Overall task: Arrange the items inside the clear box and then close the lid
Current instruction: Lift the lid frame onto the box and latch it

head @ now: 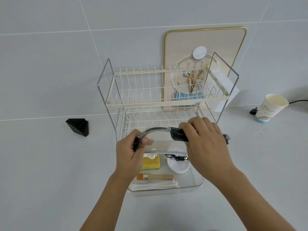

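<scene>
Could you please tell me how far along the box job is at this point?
Done, apparently: the sponge, white dish, brush and white packets lie in the clear box. In hand: the left hand and right hand hold the lid raised over the box's far side. Left: lowering and shutting it.

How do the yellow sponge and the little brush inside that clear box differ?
The yellow sponge is a blocky slab, partly hidden by the left hand; the brush is slim, with a wooden handle and orange bristles, and in full view. The sponge lies farther back, the brush nearer the front. Both lie flat inside the clear box.
</scene>
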